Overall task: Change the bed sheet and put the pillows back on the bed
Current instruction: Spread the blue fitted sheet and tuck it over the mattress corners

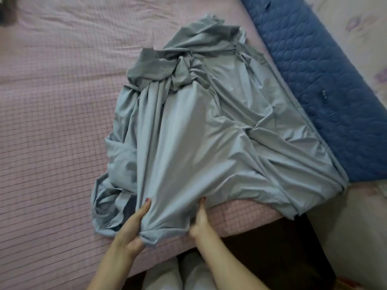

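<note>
I can't see my fingers on either grip: the grey sheet covers them. A dark blurred thing sits cut off at the bed's far-left corner.

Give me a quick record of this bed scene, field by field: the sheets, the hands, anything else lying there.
loose sheet: grey-blue sheet, bunched in a heap on the bed
bed cover: pink checked sheet, spread flat beneath it
left hand: grips the heap's near edge
right hand: grips the same edge
other: blue quilted pad along the bed's right side
pillows: none in view
</note>
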